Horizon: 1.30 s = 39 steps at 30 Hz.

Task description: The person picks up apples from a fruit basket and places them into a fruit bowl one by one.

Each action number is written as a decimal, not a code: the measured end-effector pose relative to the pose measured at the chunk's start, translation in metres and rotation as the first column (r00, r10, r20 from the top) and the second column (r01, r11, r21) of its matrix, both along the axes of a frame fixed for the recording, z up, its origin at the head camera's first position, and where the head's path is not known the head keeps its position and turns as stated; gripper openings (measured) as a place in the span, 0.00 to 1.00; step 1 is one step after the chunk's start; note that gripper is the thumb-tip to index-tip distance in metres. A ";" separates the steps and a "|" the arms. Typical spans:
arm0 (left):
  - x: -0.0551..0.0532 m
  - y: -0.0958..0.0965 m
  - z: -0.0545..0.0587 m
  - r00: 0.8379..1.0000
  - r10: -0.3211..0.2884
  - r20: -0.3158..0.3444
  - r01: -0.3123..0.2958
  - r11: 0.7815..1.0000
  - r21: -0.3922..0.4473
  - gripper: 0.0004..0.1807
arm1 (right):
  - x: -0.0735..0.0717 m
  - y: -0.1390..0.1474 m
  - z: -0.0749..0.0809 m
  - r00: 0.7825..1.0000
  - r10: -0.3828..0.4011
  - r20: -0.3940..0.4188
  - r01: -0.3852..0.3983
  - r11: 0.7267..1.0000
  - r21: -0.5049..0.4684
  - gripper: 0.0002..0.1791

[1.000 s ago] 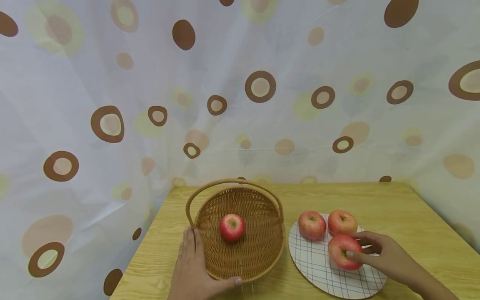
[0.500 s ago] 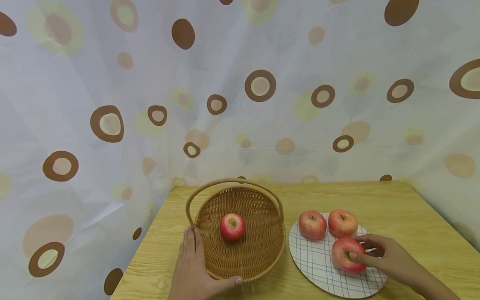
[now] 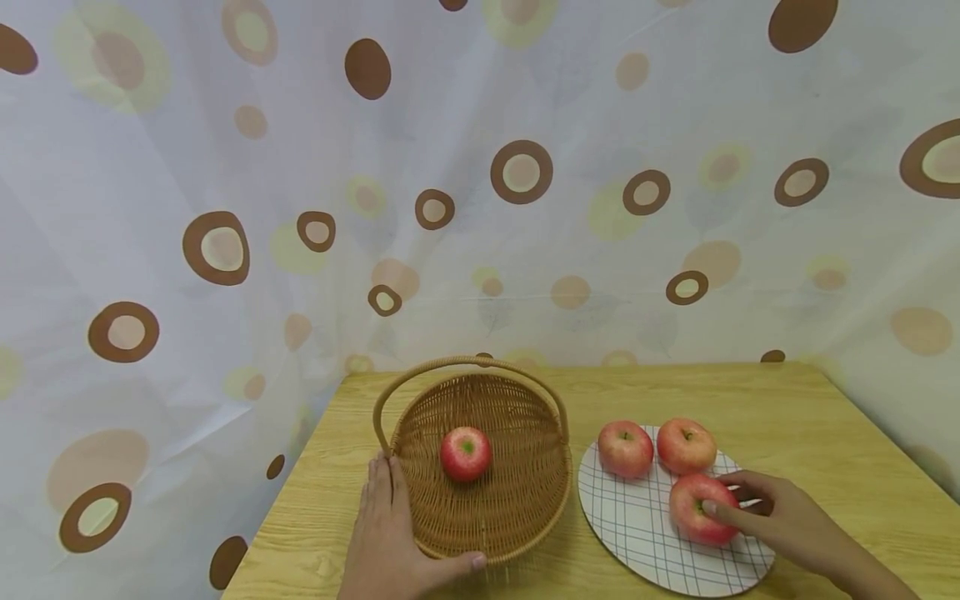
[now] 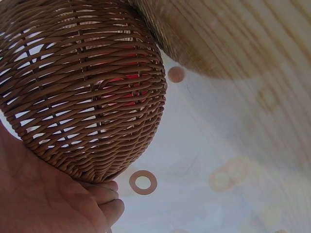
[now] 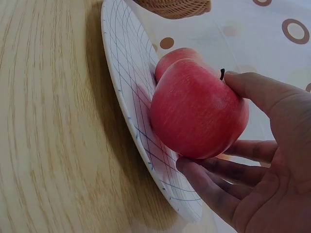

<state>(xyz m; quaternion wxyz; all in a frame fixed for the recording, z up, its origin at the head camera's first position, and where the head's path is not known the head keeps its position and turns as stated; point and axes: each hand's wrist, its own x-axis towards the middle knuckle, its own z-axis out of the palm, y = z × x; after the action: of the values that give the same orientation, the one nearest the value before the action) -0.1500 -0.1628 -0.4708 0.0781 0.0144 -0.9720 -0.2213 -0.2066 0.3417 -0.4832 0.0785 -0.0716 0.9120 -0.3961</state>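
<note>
My left hand point(image 3: 386, 537) rests against the near left side of a wicker basket point(image 3: 517, 500), fingers straight along its wall and thumb stretched along the front. The left wrist view shows the palm against the woven wall point(image 4: 87, 97). One red apple point(image 3: 466, 454) lies inside the basket. My right hand point(image 3: 772, 517) holds a red apple point(image 3: 703, 510) at the near right of a round white plate point(image 3: 630, 533) with a blue grid. Its thumb presses near the stem; the other fingers curl at the apple's side point(image 5: 197, 111). Two more apples point(image 3: 626, 450) sit behind on the plate.
Everything stands on a light wooden table point(image 3: 780, 408). The basket's arched handle point(image 3: 465, 361) rises over its back half. A curtain point(image 3: 585, 250) with brown and yellow circles hangs behind the table and along both sides.
My right hand and its apple have shifted slightly right and toward me over the plate. The left hand, basket and other apples stay in place.
</note>
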 end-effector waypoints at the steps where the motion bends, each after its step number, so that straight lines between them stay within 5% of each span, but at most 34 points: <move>1: 0.000 0.000 0.000 1.000 0.000 0.001 0.000 1.000 0.000 0.93 | 0.000 0.000 0.000 1.000 -0.005 -0.010 0.005 1.000 0.012 0.34; 11: 0.002 0.001 0.001 1.000 -0.008 -0.030 0.008 1.000 -0.008 0.92 | 0.001 0.009 0.000 0.982 -0.095 -0.165 0.113 0.988 0.106 0.32; 23: 0.002 0.000 0.000 0.999 -0.010 -0.053 0.009 1.000 -0.013 0.91 | 0.004 0.005 0.011 0.963 -0.128 -0.238 0.153 0.984 0.093 0.34; 34: 0.000 0.000 0.000 1.000 -0.008 -0.007 0.008 1.000 -0.002 0.92 | 0.009 -0.017 0.019 0.903 -0.106 -0.417 0.150 0.986 0.076 0.28; 39: 0.001 0.000 -0.001 0.999 -0.015 -0.036 0.015 1.000 -0.010 0.91 | 0.013 -0.030 0.026 0.876 -0.091 -0.473 0.132 0.990 0.055 0.27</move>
<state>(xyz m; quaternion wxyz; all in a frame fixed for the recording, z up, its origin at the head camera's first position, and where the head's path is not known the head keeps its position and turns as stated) -0.1491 -0.1629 -0.4718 0.0940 0.0028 -0.9715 -0.2173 -0.1934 0.3112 -0.4573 -0.1643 -0.1091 0.9227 -0.3314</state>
